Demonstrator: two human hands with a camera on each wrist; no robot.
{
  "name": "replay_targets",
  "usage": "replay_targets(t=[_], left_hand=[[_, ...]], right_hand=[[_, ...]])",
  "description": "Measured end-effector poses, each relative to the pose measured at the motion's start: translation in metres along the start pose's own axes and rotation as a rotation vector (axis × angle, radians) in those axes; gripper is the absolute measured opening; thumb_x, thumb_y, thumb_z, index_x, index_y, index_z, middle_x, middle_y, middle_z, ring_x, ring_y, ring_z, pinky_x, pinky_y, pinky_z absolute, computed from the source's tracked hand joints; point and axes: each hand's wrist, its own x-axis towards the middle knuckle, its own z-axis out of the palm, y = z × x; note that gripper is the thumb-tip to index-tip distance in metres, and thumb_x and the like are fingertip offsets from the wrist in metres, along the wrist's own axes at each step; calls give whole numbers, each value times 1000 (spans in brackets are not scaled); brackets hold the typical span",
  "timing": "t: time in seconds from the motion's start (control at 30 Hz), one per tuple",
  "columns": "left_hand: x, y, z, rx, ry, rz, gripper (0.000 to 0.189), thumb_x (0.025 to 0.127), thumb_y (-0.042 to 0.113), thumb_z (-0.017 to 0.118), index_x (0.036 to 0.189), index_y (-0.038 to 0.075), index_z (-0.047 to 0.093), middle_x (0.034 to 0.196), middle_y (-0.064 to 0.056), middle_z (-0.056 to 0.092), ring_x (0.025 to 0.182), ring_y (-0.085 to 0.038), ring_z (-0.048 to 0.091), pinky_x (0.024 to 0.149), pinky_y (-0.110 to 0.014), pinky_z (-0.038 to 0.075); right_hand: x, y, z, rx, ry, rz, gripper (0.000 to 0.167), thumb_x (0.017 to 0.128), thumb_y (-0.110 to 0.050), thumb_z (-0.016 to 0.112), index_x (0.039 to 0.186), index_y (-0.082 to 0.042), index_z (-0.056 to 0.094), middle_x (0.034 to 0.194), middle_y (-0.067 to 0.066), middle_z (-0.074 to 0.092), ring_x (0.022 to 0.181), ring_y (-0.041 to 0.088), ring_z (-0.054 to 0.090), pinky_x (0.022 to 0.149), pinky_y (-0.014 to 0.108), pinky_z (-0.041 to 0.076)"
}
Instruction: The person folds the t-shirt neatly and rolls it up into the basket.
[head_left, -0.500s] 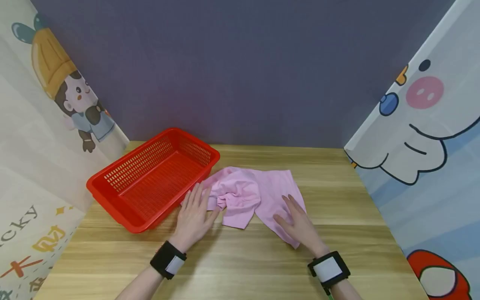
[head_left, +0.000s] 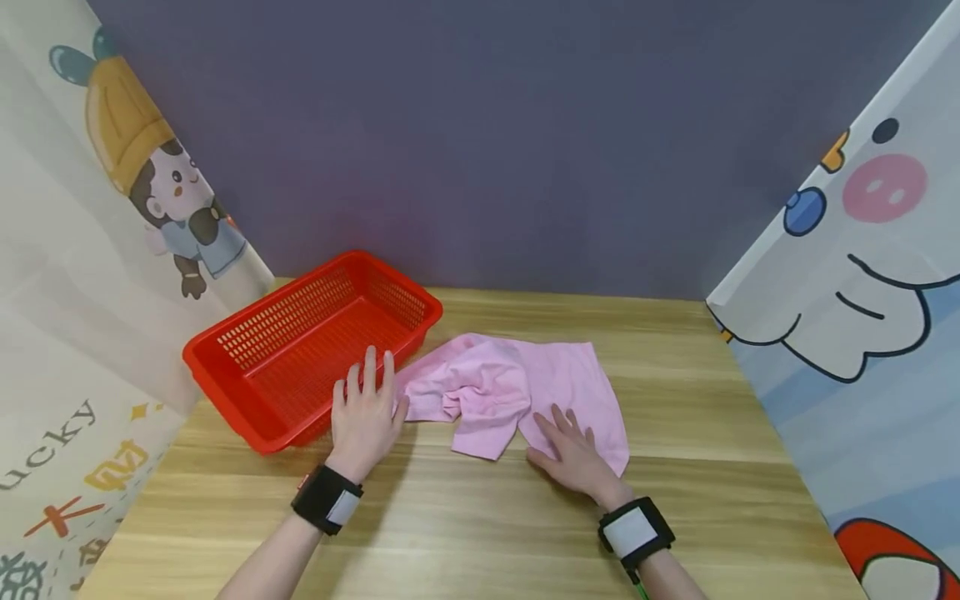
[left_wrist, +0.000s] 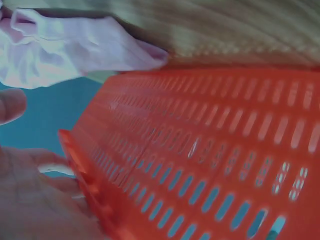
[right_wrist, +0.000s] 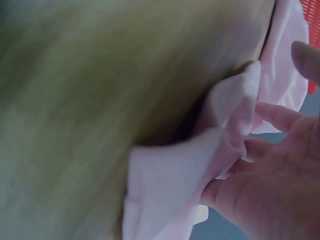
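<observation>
A rumpled pink garment [head_left: 562, 371] lies on the wooden table, bunched at its middle and flatter on its right. My left hand [head_left: 363, 425] reaches over the near right side of the red plastic basket [head_left: 247, 425], fingers extended and spread. In the left wrist view its fingers [left_wrist: 60, 185] are right at the basket rim, with the garment's end beside the basket wall. My right hand [head_left: 573, 458] rests at the garment's lower right part, fingers loosely spread. The right wrist view shows its fingertips [right_wrist: 275, 115] against the pink cloth, whose hem stands in raised folds.
A dark grey-blue panel [head_left: 525, 150] rises behind the table [head_left: 480, 533]. Printed cartoon curtains stand at both sides, the left curtain [head_left: 67, 275] near the basket and the right curtain [head_left: 825, 300] along the table's right edge.
My left hand has moved left, from the garment's left end to the basket's rim. My right hand has shifted left over the garment, and the cloth's lower right corner has drawn up. The head view has shifted slightly.
</observation>
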Motion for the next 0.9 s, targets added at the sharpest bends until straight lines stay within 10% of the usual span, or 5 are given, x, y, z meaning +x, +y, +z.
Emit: replay_targets(t=[0.63,0.9], left_hand=[[32,-16,17,95,-78,-353,80,95,42,59,152,-9,33,158,-38,25,125,-56,52,100,-67,40],[44,-27,24,84,-87,-394,80,97,41,56,152,-11,29,159,-40,21,130,-57,47,105,-63,38]], right_hand=[[-6,-7,-4,-152,92,20,51,99,-30,60,138,3,56,148,30,48,137,53,45,106,73,36],[-7,-7,-9,-156,95,24,50,99,-32,61,137,1,58,146,31,51,135,53,48,105,69,40]])
